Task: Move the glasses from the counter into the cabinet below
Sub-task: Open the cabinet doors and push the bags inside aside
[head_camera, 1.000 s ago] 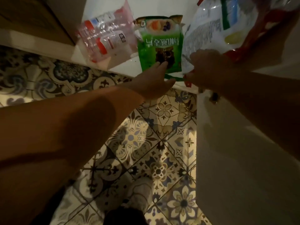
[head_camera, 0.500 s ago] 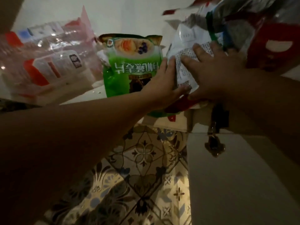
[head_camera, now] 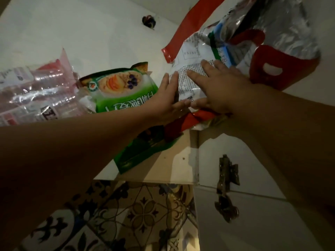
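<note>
White printed bag (head_camera: 190,77) inside the cabinet (head_camera: 76,29), both hands flat on it

The left hand (head_camera: 167,102) lies with fingers straight against the bag's left edge, thumb under its lower corner — the right hand (head_camera: 223,87) is spread on its printed face, fingers extended, neither curled around it. A green pouch (head_camera: 123,91) sits just left of the bag, partly under the left wrist; further left lie clear plastic packs (head_camera: 36,91). Red bag handles (head_camera: 282,67) rise to the bag's right. Below it, a metal hinge (head_camera: 226,187) and patterned floor tiles (head_camera: 141,214) — no glasses can be made out
</note>
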